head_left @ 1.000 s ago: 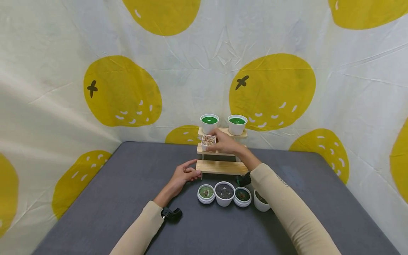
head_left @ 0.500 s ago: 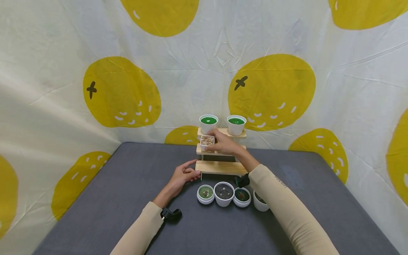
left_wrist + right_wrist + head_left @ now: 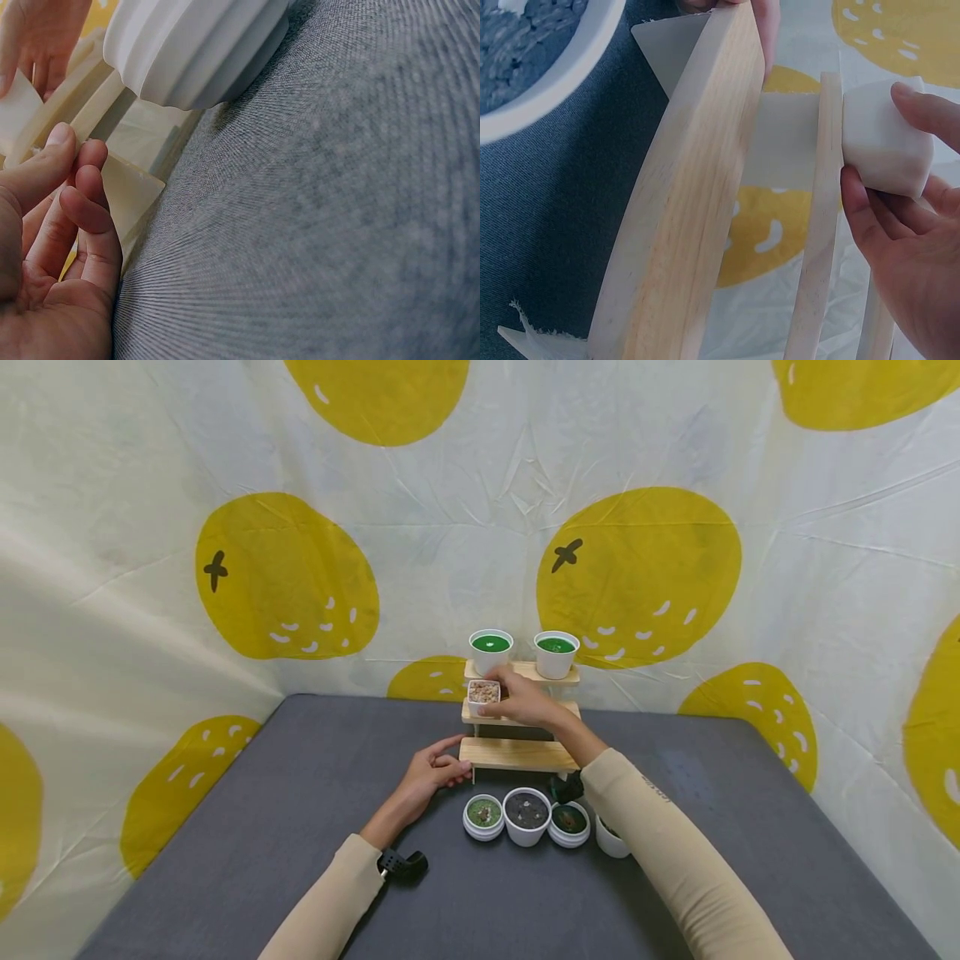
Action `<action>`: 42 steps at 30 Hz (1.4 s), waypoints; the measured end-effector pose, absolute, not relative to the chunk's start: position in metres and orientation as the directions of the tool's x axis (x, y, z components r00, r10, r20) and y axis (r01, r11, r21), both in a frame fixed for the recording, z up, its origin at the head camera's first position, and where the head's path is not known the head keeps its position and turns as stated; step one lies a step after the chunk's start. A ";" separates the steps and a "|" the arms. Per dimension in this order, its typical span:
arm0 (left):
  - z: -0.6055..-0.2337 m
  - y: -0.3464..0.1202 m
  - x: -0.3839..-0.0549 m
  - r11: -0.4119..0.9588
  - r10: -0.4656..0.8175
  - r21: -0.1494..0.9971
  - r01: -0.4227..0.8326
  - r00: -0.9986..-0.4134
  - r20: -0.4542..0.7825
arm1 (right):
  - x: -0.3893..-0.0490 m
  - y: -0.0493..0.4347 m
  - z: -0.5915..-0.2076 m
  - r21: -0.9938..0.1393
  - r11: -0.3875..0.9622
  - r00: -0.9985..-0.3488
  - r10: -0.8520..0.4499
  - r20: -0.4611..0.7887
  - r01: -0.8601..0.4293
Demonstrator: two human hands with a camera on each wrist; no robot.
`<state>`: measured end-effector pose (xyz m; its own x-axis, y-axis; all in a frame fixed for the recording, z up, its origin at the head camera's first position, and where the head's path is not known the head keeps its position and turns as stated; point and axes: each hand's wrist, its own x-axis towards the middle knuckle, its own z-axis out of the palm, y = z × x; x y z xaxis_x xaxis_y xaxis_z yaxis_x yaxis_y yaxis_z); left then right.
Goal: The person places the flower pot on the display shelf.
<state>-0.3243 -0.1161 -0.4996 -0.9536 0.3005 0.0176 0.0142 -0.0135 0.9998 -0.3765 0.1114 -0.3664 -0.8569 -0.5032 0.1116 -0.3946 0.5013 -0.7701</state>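
Note:
A small square white pot [image 3: 483,692] filled with pale pebbles stands at the left end of the middle shelf of a three-step wooden stand [image 3: 519,753]. My right hand [image 3: 529,702] grips it from the right, thumb on the near side. Up close in the right wrist view, the pot [image 3: 885,139] touches the shelf, with my fingers and thumb around it. At the stand's left side, my left hand [image 3: 422,782] pinches the end of the lowest shelf. The left wrist view shows this thumb and fingertips meeting at the board's corner.
Two white pots, one left [image 3: 492,657] and one right [image 3: 556,661], hold green contents on the top shelf. Several round white pots line up before the stand, including one with dark grains [image 3: 527,811]. My right sleeve [image 3: 660,835] partly covers the rightmost pot [image 3: 611,842].
My right hand has slid the square pot slightly left along the middle shelf, to its left end. My left hand keeps its hold on the lowest shelf.

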 end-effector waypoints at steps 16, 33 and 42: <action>-0.499 -0.116 -0.323 -0.026 0.304 1.000 0.008 -0.952 0.015 | -0.373 0.110 -0.367 -0.750 0.547 -0.884 -0.454 0.108 -0.372; -0.498 -0.115 -0.324 -0.021 0.311 0.999 0.026 -0.950 0.031 | -0.370 0.109 -0.368 -0.764 0.533 -0.896 -0.425 0.130 -0.363; -0.498 -0.115 -0.326 -0.020 0.317 0.999 0.028 -0.948 0.033 | -0.371 0.109 -0.369 -0.781 0.533 -0.910 -0.401 0.105 -0.325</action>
